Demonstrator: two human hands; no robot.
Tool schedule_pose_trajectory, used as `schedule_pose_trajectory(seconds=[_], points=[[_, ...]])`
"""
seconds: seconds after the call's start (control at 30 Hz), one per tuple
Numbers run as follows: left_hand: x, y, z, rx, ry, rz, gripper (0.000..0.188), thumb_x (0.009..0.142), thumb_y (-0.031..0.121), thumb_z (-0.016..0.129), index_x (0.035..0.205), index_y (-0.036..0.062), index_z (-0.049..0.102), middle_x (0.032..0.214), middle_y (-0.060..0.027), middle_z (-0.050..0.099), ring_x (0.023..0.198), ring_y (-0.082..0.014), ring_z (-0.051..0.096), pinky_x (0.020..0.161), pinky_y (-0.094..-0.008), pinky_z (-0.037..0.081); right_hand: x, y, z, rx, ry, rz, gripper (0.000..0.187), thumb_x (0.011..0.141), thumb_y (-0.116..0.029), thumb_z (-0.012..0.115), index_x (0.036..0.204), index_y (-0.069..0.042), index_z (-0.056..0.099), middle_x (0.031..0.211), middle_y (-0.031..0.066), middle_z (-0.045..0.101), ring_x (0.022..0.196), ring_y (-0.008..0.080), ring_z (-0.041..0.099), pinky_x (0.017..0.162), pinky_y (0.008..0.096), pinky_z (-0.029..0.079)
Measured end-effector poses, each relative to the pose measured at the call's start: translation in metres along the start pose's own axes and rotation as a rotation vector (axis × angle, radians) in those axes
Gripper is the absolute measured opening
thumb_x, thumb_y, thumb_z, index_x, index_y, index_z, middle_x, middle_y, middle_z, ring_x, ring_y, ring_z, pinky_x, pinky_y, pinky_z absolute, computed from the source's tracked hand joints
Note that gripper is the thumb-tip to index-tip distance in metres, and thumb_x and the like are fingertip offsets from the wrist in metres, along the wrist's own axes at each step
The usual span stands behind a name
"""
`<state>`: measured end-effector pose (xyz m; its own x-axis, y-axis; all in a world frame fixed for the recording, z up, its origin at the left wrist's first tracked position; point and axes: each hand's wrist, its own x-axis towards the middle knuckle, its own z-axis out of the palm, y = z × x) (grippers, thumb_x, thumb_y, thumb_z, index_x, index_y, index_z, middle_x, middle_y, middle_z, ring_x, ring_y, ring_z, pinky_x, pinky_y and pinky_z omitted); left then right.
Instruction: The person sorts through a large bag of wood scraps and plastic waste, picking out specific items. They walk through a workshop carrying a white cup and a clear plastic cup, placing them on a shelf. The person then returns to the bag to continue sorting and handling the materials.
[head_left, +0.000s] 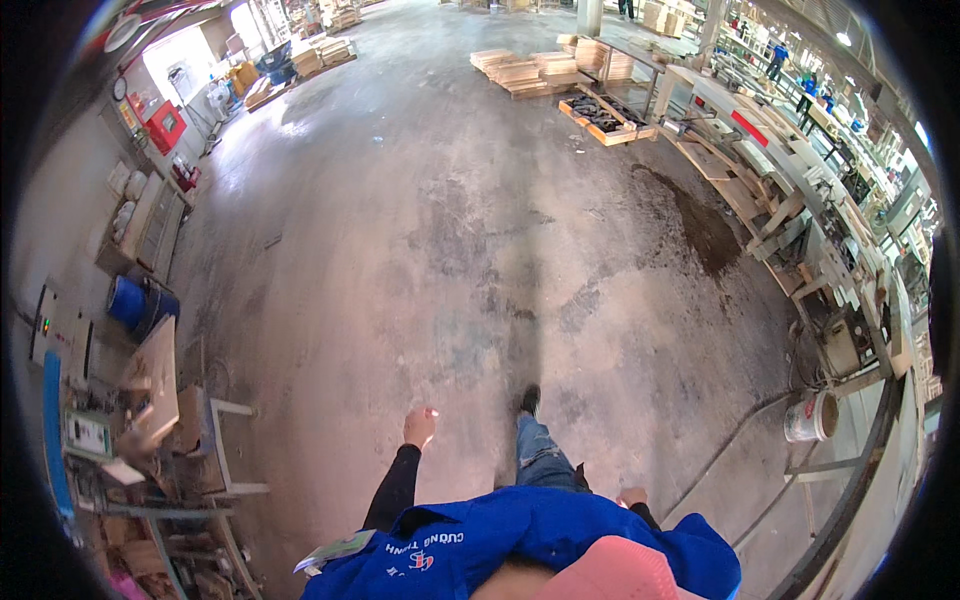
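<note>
The left hand [421, 427] is hanging over the concrete floor [400, 280], ahead of the blue jacket [500, 530]; its fingers are curling inward, though I cannot tell whether they are pressing together or pinching anything. The right hand [632, 496] is showing only partly beside the jacket's edge, and I cannot tell how its fingers are standing. Between the hands, a denim trouser leg [543, 458] is reaching forward, ending in a dark shoe [530, 400] on the floor.

To the right, a dark hose [735, 437] is trailing across the floor toward a white bucket [811, 416], which is standing near the long machine frame. Farther ahead, a dark stain [712, 235] is spreading beside that frame, and a shallow crate [605, 118] with dark contents is sitting near stacked boards [505, 70]. People in blue are standing in the far right background.

To the left, a pale metal frame [232, 490] is jutting out beside a leaning wooden panel [155, 385]; blue drums [128, 300] are standing beyond it, and a red box [166, 127] is hanging on the wall.
</note>
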<state>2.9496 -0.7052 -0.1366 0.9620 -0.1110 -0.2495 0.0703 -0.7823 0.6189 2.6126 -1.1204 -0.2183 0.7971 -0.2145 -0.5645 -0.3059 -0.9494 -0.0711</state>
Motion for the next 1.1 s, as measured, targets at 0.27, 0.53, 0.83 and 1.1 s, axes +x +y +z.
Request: schedule_pose_trajectory(seconds=[0.27, 0.53, 0.83, 1.1], points=[[0.222, 0.066, -0.026, 0.257, -0.187, -0.246, 0.026, 0.074, 0.03, 0.057, 0.082, 0.0067, 0.067, 0.084, -0.02, 0.063, 0.083, -0.0356, 0.061, 0.074, -0.0427, 0.049, 0.279, -0.009, -0.164, 0.465, -0.194, 0.344, 0.024, 0.072, -0.028, 0.054, 0.067, -0.007, 0.063, 0.067, 0.0106, 0.064, 0.059, 0.0267, 0.062, 0.05, 0.0416, 0.046], [0.414, 0.069, -0.025, 0.038, -0.29, -0.641, 0.024, 0.067, 0.021, 0.061, 0.087, 0.0119, 0.07, 0.091, -0.0179, 0.064, 0.09, -0.0341, 0.061, 0.081, -0.0391, 0.048, 0.69, -0.069, -0.46, 0.671, 0.376, -0.029, 0.025, 0.078, -0.024, 0.053, 0.068, -0.004, 0.062, 0.069, 0.0093, 0.065, 0.056, 0.0215, 0.062, 0.054, 0.0337, 0.048], [0.762, 0.14, -0.058, 0.063, -0.369, -0.64, 0.025, 0.07, 0.023, 0.057, 0.089, 0.0106, 0.069, 0.094, -0.0182, 0.063, 0.092, -0.0345, 0.06, 0.084, -0.0396, 0.046, 0.932, -0.14, -0.66, 0.744, -0.127, 0.102, 0.03, 0.081, -0.025, 0.048, 0.071, 0.001, 0.06, 0.066, 0.011, 0.064, 0.054, 0.0181, 0.063, 0.045, 0.0291, 0.048], [1.187, 0.295, -0.141, 0.324, -0.035, 0.108, 0.022, 0.079, 0.025, 0.049, 0.079, 0.0096, 0.065, 0.078, -0.0159, 0.063, 0.077, -0.0332, 0.061, 0.066, -0.0425, 0.048, 1.072, -0.122, -0.743, 1.098, -0.142, 0.571, 0.024, 0.078, -0.022, 0.047, 0.074, -0.002, 0.059, 0.066, 0.0101, 0.063, 0.055, 0.02, 0.062, 0.045, 0.0326, 0.048]])
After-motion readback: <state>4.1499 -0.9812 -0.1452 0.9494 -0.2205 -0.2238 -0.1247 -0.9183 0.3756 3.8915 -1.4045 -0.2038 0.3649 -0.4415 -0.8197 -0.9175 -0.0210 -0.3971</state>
